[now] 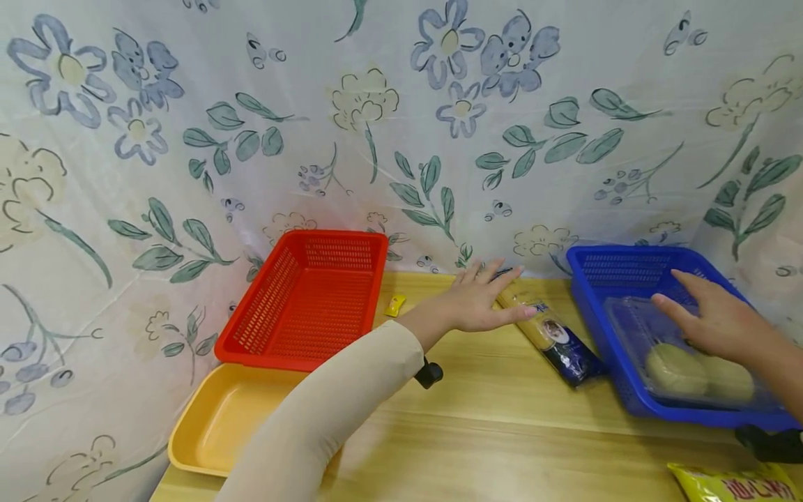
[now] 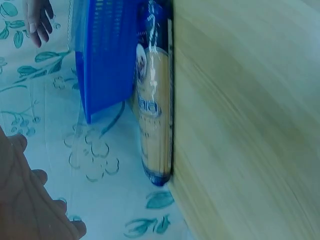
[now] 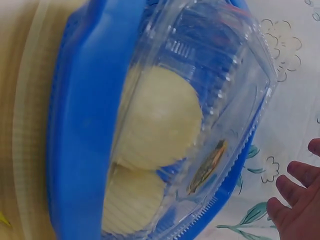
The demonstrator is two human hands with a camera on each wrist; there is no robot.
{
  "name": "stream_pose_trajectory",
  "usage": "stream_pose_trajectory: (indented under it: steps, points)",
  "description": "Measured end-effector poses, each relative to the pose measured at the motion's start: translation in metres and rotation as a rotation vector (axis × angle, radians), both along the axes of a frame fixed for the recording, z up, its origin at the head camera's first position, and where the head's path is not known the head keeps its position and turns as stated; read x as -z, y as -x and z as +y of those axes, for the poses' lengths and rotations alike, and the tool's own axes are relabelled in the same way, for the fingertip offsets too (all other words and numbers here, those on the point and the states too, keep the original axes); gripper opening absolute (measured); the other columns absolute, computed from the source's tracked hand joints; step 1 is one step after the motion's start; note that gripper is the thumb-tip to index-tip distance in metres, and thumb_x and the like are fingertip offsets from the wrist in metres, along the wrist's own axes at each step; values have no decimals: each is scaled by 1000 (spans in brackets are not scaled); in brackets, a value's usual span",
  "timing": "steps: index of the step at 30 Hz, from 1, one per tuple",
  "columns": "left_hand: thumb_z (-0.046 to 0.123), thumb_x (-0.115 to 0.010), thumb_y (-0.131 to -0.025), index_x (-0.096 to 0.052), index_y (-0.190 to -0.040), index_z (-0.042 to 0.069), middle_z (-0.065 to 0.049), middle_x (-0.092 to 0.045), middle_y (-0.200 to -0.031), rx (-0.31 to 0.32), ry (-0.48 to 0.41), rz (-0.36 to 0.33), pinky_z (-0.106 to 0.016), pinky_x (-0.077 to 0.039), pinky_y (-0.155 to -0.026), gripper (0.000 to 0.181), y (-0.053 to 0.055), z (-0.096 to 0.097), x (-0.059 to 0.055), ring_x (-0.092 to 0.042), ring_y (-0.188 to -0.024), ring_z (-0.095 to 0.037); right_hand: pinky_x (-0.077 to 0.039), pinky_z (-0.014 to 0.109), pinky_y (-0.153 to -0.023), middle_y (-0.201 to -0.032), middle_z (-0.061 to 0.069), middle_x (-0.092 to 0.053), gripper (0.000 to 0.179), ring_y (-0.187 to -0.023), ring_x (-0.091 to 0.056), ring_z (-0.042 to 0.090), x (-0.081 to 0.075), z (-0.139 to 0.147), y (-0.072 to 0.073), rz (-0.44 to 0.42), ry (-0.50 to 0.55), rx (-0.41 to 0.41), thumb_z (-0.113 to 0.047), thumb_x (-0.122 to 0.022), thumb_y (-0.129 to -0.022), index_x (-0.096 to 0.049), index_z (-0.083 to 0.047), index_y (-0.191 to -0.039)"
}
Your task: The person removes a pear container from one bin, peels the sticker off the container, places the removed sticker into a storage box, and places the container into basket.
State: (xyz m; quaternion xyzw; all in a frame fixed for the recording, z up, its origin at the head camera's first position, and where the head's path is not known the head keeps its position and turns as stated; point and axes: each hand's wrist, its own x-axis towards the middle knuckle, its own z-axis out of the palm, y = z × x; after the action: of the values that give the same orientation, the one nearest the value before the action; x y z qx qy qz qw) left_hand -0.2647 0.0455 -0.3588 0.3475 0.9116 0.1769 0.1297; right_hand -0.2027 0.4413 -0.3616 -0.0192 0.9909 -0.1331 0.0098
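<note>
My left hand (image 1: 482, 301), its fingers spread, hovers over the upper end of a long pasta packet (image 1: 555, 335) with a blue and clear wrapper. In the left wrist view the packet (image 2: 154, 110) lies on the wood beside the blue basket, apart from the fingers. On the right, my other hand (image 1: 721, 317) reaches over the blue basket (image 1: 592, 328) with its fingers extended and holding nothing. Inside that basket sits a clear plastic box (image 3: 240, 100) with two pale round pieces, like buns or dough balls (image 3: 160, 117), under its lid.
A red basket (image 1: 376, 279) stands at the back left, with a yellow tray (image 1: 194, 425) in front of it. Between basket and packet lies a small yellow wrapped sweet (image 1: 395, 305). A yellow packet (image 1: 734, 482) lies at the front right. A flowered cloth (image 1: 351, 174) hangs behind.
</note>
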Motion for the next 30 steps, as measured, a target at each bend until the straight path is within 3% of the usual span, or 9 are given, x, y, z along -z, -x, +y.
stream_pose_trajectory:
  steps: [9,19,25,27,30]
  points:
    - [74,-32,-99,14,-152,59,19,23,-165,56,-91,-83,-50,7,-130,71,-15,48,8,23,-157,-18,-15,85,-103,-154,50,-4,82,-137,-9,73,2,21,-14,61,53,84,-46,-33,-110,4,11,-157]
    - [69,-35,-101,11,-151,59,23,19,-165,46,-173,-165,-47,-9,-131,69,-32,97,17,13,-159,-15,-18,82,-107,-154,49,-5,76,-138,-13,72,20,46,-29,163,167,213,-40,-28,-111,0,15,-155]
    - [69,-37,-100,11,-153,56,22,12,-167,13,-164,-129,-40,-9,-132,73,-45,129,19,17,-157,-8,-26,82,-102,-147,54,-20,71,-130,-26,74,40,72,-27,233,287,270,-34,-31,-110,-10,18,-154]
    - [69,-38,-100,10,-154,54,22,10,-167,9,-179,-116,-36,-8,-132,74,-49,141,19,17,-156,-6,-31,66,-117,-154,46,-23,69,-144,-30,59,52,82,-26,263,316,326,-37,-29,-110,-15,11,-158]
    - [70,-37,-99,11,-157,48,21,10,-168,12,-155,-69,-29,-6,-131,79,-54,156,19,17,-156,-3,-26,60,-124,-160,39,-17,71,-151,-23,53,57,89,-31,248,313,393,-42,-26,-110,-13,8,-159]
